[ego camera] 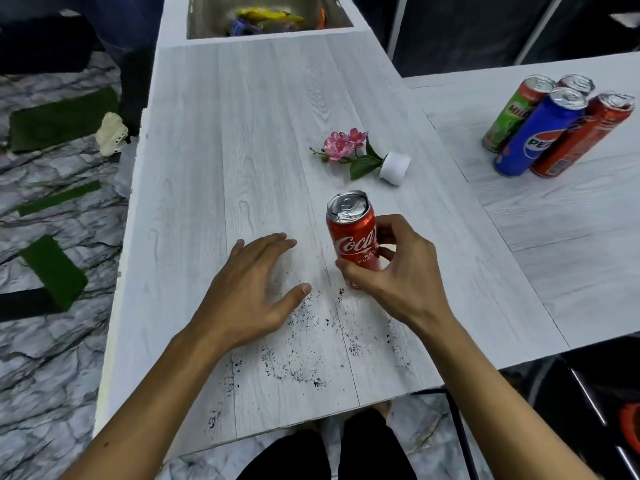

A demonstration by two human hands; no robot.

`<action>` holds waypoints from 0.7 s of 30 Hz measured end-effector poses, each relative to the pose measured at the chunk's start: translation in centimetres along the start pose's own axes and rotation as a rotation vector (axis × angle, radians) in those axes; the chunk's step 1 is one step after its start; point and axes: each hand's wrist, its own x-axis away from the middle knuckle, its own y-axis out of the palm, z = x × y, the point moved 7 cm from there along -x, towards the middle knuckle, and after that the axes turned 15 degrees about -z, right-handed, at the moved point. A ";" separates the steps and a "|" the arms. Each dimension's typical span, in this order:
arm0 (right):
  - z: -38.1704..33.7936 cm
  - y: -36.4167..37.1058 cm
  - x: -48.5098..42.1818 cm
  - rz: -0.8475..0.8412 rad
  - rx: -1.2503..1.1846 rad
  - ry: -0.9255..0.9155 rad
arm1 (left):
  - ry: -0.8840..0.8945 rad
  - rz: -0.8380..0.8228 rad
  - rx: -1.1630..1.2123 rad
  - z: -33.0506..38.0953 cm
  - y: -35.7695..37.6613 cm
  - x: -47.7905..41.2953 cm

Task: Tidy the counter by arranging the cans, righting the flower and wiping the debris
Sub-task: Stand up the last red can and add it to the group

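My right hand (394,271) grips an upright red Coca-Cola can (351,226) near the middle of the white wood-grain counter (225,150). My left hand (249,292) lies flat beside it, fingers straight, holding nothing. Black debris (301,355) is scattered on the counter under and in front of both hands. A pink flower (343,143) in a small white pot (394,168) lies tipped on its side beyond the can. At the far right stand several cans: a green Milo can (512,116), a blue Pepsi can (540,133), a red can (581,136) and one behind.
A sink (270,19) with yellow and blue items is set into the counter's far end. The counter's near edge runs just below my forearms. To the left lies a marble floor with green mats (59,123) and a cream object (110,133).
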 end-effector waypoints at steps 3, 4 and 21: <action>1.1 -1.7 1.2 0.053 -0.068 -0.014 | 0.027 -0.014 -0.004 1.4 0.3 -1.1; 1.5 -2.2 1.5 0.072 -0.087 -0.018 | 0.036 -0.016 -0.005 1.9 0.3 -1.4; 9.8 -15.5 5.4 0.347 -0.173 0.022 | 0.228 -0.073 -0.048 14.5 3.2 -10.7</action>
